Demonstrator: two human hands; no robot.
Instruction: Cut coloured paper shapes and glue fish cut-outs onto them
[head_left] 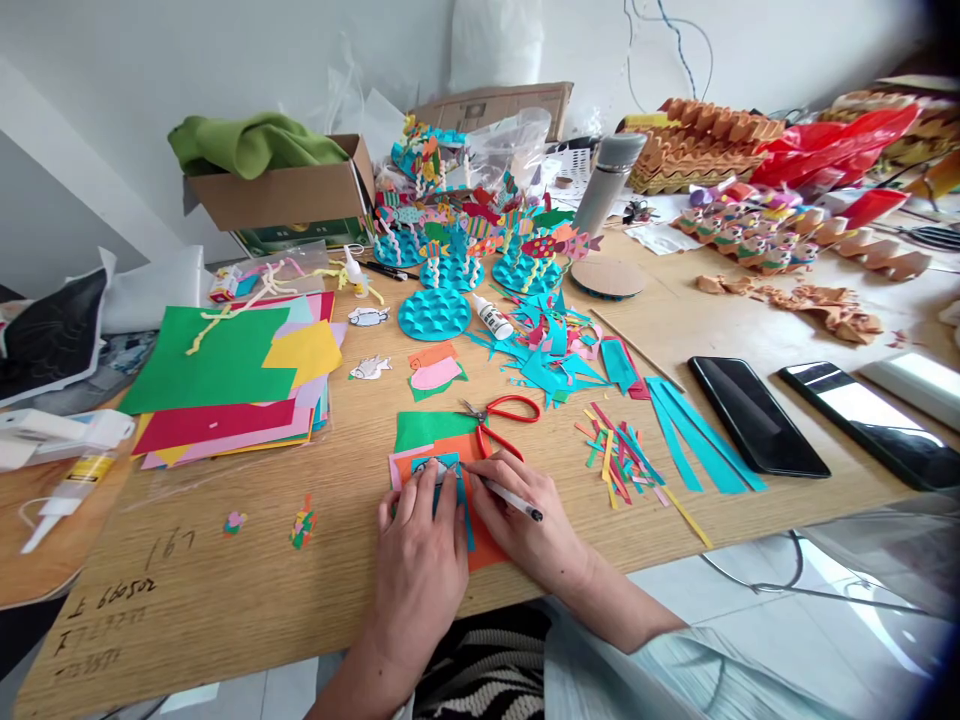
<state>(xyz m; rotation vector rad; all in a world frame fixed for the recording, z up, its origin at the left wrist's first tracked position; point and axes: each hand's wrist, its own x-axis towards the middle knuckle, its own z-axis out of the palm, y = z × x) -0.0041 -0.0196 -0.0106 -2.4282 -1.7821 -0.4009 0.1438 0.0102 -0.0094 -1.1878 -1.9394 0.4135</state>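
Note:
My right hand [529, 510] is closed around a pen [514, 496], its tip at the edge of a small blue paper piece [452, 460]. Lying flat on that piece, my left hand [424, 535] has its fingers stretched out and presses down a fish-shaped paper cutout, mostly hidden under the fingertips. Beneath are orange paper [487, 545], a pink sheet and green paper [424, 428]. Red-handled scissors [510, 410] lie just beyond my right hand, blades partly apart. Farther up are a pink, orange and green paper stack [436, 373] and a white fish cutout [370, 368].
Coloured sheets [217, 355] are piled at left. Paper strips [619, 455] and two phones [757, 415] lie at right. Blue scraps [555, 360], a glue bottle [493, 318], a blue bumpy disc [434, 314] and a grey tumbler [607, 185] stand or lie beyond.

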